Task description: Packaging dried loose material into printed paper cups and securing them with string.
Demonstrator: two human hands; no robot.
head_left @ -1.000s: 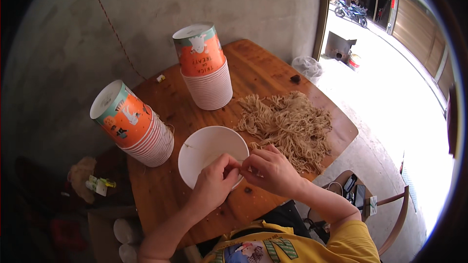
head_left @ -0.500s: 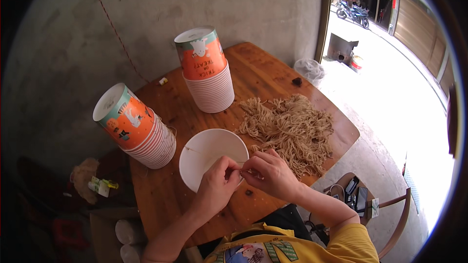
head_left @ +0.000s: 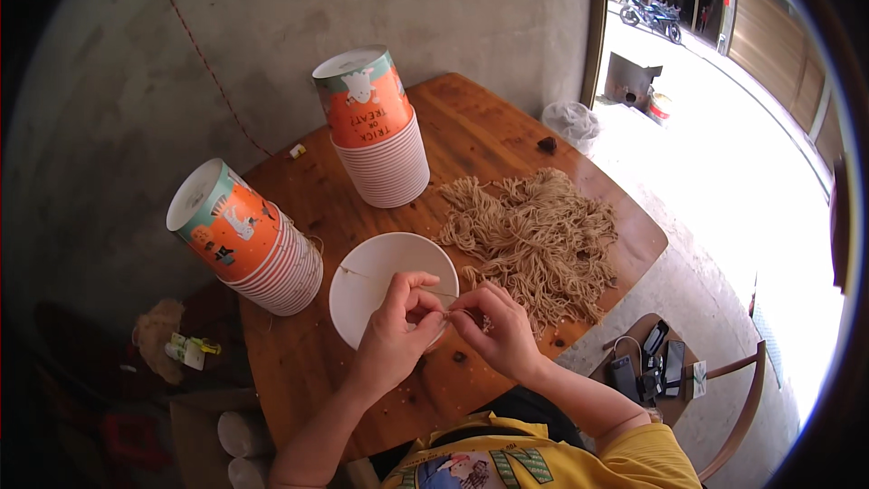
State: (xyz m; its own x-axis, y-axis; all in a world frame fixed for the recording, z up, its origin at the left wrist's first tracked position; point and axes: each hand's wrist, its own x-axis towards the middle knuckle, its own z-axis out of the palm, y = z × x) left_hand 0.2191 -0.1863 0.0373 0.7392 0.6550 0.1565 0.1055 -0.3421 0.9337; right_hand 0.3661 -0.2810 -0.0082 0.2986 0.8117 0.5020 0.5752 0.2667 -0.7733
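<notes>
A white paper bucket (head_left: 367, 263) sits mouth-up at the near middle of the wooden table. A thin tan string (head_left: 348, 270) crosses its mouth from the left rim toward the right. Over the near right rim, my left hand (head_left: 396, 321) pinches the string between thumb and fingers. Facing it, my right hand (head_left: 500, 330) pinches there too, the fingertips of both almost touching. What exactly lies between the fingertips is too small to make out fully. Beyond my right hand lies a loose heap of tan strings (head_left: 539, 240).
Two upside-down stacks of orange-and-green printed paper buckets stand on the table (head_left: 625, 258): one stack (head_left: 244, 240) at left, another stack (head_left: 380, 140) farther back. A dark lump (head_left: 547, 144) lies near the far right edge. Right of the table, a chair (head_left: 747, 417) holds phones and cables.
My left fingers have lifted and spread somewhat, while both thumbs stay close together at the bucket's rim. The view has shifted slightly. Bucket stacks and string heap rest as before.
</notes>
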